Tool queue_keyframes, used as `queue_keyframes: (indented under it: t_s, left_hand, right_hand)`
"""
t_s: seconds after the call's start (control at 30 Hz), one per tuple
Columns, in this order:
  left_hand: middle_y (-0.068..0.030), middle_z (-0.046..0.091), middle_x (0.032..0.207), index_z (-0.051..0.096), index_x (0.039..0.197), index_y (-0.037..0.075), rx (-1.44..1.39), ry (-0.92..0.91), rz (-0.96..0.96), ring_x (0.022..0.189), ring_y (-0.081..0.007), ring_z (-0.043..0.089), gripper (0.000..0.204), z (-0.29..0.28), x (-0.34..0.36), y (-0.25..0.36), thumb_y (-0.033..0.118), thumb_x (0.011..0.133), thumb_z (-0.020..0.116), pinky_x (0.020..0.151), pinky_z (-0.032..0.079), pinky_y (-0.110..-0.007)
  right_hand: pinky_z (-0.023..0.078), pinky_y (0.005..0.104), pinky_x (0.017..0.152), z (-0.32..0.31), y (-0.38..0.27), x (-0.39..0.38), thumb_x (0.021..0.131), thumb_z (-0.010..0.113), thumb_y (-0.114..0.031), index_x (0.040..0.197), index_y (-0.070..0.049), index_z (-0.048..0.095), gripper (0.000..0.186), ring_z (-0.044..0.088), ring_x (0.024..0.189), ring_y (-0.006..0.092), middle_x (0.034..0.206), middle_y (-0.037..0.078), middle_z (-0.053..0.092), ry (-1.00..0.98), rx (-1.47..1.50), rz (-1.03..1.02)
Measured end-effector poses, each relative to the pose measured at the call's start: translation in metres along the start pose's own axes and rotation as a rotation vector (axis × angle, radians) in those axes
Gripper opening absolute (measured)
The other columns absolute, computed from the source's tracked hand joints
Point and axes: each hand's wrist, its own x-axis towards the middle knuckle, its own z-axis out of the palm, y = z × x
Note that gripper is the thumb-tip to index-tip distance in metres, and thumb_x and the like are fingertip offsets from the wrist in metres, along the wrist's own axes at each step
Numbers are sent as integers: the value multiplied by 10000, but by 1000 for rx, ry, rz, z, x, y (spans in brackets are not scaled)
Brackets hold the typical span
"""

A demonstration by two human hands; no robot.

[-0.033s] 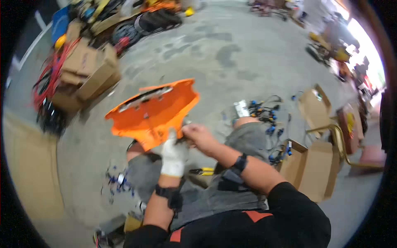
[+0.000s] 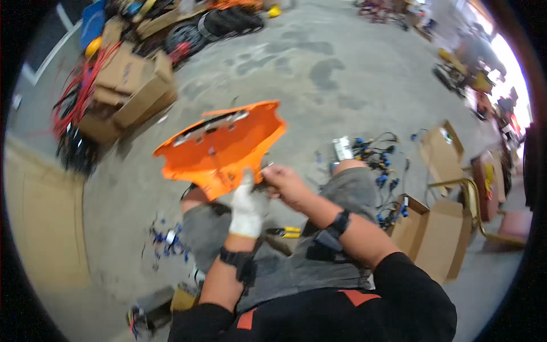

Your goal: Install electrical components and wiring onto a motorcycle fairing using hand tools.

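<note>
Concrete floor [image 2: 319,119] beneath; orange shell [image 2: 245,139] forward-left of both hands, long axis slanting, right end farther. Left hand [image 2: 249,205], nearer, clasps its near edge; right hand [image 2: 286,183] just beside, fingers' hold unclear.

A bright orange shell [image 2: 231,149] stood out against a white glove [image 2: 248,214] on the left hand [image 2: 249,199], black wrist straps [image 2: 339,223], grey shorts [image 2: 302,268] and a black shirt [image 2: 410,308] with orange-red patches [image 2: 359,297]. Yellow and black coloured the pliers [image 2: 290,229], blue and black the connectors [image 2: 383,154], and plain brown the cardboard box [image 2: 444,239]. Red cables [image 2: 85,94] and a gold chair frame [image 2: 472,199] contrasted with a pale grey floor [image 2: 273,102] mottled in darker blotches [image 2: 326,71].
</note>
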Motion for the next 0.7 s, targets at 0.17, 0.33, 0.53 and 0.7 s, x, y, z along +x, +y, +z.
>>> queue_keyframes:
  t_s: [0.17,0.33,0.53,0.7]
  left_hand:
    - [-102,653,1146,562,1239,39,-48,2,94,1049,-234,614,366,2,3,-5,304,987,562,928,498,-374]
    - [-92,665,1103,571,1220,36,7,-41,63,993,-235,640,354,-8,0,5,304,990,558,855,539,-367]
    - [-81,667,1119,579,1215,24,121,-83,193,986,-227,645,326,4,1,10,259,991,564,837,544,-371]
    - [-44,670,1075,592,1215,53,232,-33,194,893,-163,647,296,14,-11,16,198,959,622,671,543,-278]
  right_hand:
    - [330,240,505,-1,-12,-8,968,618,-218,978,-93,585,130,385,547,69,713,-38,471,-119,199,22]
    - [334,246,519,4,-10,-5,994,570,-221,978,-89,562,133,356,527,68,705,-52,441,-162,351,98]
    - [338,239,528,3,-11,-2,1014,529,-254,995,-87,536,169,360,542,56,707,-61,427,-209,338,53]
    - [372,220,555,23,-2,-2,1018,529,-281,1144,-128,504,200,403,598,52,794,-59,498,-131,405,-53]
